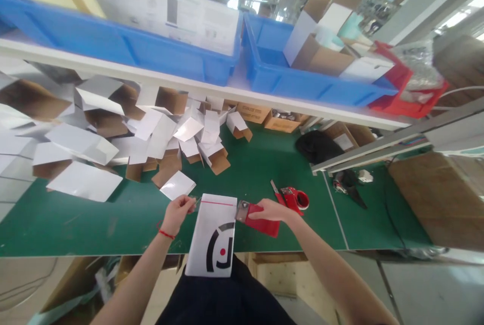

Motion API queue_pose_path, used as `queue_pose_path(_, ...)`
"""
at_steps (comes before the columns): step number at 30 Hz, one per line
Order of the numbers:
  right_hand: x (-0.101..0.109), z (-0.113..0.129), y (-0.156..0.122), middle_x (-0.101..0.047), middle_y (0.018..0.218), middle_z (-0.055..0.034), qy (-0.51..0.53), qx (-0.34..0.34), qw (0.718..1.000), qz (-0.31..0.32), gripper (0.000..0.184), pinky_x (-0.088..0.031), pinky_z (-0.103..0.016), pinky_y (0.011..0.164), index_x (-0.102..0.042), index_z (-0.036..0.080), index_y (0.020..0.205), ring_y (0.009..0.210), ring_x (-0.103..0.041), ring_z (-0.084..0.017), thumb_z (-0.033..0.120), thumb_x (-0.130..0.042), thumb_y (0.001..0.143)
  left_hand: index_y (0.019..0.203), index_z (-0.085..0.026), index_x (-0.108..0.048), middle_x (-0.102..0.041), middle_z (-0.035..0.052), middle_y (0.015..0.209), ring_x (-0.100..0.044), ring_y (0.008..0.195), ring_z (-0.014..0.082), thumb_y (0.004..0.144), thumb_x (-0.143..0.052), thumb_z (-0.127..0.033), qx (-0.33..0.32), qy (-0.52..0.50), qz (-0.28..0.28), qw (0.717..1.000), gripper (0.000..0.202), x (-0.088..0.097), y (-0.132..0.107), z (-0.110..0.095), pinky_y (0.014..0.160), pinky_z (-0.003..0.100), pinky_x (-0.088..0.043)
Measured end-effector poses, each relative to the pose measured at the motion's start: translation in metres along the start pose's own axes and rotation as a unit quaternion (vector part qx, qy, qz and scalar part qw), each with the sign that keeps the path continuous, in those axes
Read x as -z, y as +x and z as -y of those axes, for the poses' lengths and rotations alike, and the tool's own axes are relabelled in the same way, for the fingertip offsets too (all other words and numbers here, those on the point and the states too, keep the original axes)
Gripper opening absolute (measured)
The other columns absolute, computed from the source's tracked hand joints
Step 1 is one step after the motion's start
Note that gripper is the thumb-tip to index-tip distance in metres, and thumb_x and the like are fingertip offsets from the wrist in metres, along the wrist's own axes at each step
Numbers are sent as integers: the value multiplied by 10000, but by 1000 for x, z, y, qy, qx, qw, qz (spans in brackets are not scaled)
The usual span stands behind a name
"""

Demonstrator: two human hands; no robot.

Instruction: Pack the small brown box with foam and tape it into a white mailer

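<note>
White carton [215, 236] overhangs the desk's [94, 219] near edge, long axis pointing away; left hand [178, 213] pinches the tape [217, 203] at its far-left corner, right hand [270, 210] grips the red dispenser [262, 223] (far-right corner).

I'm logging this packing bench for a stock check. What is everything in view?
logo box: one, white with black mark, table's near edge
tape: one strip, red-edged, across logo box
tape dispenser: one, red, in right hand
second dispenser: one, red, table, beside right hand
open boxes: many, white and brown, piled left
bins: two, blue, shelf
tray: one, red, shelf's right end
table: one, green
left hand: fingers pinch tape end
right hand: grips tape dispenser
</note>
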State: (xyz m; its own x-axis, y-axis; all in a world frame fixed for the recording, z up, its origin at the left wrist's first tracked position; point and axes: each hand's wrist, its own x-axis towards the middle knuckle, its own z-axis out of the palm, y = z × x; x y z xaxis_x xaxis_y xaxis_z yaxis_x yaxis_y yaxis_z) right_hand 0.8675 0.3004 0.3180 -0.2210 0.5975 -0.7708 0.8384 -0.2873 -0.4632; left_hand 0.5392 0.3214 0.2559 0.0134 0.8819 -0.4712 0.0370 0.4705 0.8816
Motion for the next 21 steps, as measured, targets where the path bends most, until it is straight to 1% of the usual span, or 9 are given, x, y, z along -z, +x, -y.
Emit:
queue_pose_path(1, 2, -8, 2, -627, 660, -19, -4, -9, 1000, -4, 445, -303, -223, 463, -614, 151, 659, 574, -536, -127, 567, -658, 812, 564, -173, -578, -618, -7, 532, -520, 513, 105, 564, -801, -557, 5, 4, -4, 1000, 444, 7, 6, 3, 547, 234, -437)
queue_pose_path(3, 2, -21, 8, -635, 670, -29, -4, -20, 1000, -6, 446, -294, -228, 459, -617, 148, 669, 569, -533, -129, 568, -653, 814, 565, -169, -585, -635, 6, 545, -537, 515, 111, 545, -810, -581, 13, 10, -6, 1000, 470, 14, 15, 12, 549, 244, -446)
queue_pose_path(6, 0, -31, 18, -642, 666, -33, 1, -33, 999, 4, 448, -289, -235, 450, -620, 149, 677, 552, -537, -134, 578, -665, 798, 586, -165, -602, -649, 21, 563, -553, 519, 122, 535, -804, -619, 24, 17, -9, 1000, 500, 13, 21, 24, 557, 261, -461)
queue_pose_path(10, -4, -34, 28, -654, 676, -32, 12, -33, 999, 18, 467, -311, -232, 454, -639, 146, 703, 558, -551, -136, 603, -667, 795, 593, -171, -609, -633, 11, 550, -540, 523, 123, 543, -785, -635, 27, 29, -18, 999, 500, 13, 26, 31, 562, 263, -453)
queue_pose_path(17, -10, -34, 38, -619, 633, -14, 24, -23, 999, 21, 468, -290, -233, 451, -629, 147, 675, 540, -519, -125, 598, -668, 796, 585, -172, -602, -614, -4, 527, -524, 519, 117, 566, -778, -618, 32, 67, -25, 997, 480, 23, 35, 35, 568, 253, -423)
queue_pose_path(21, -12, -35, 44, -637, 659, -19, 36, -30, 999, 19, 478, -296, -232, 470, -645, 147, 680, 563, -538, -130, 614, -688, 771, 599, -178, -591, -599, -14, 518, -514, 511, 117, 577, -749, -650, 33, 86, -30, 995, 498, 21, 39, 48, 554, 252, -414)
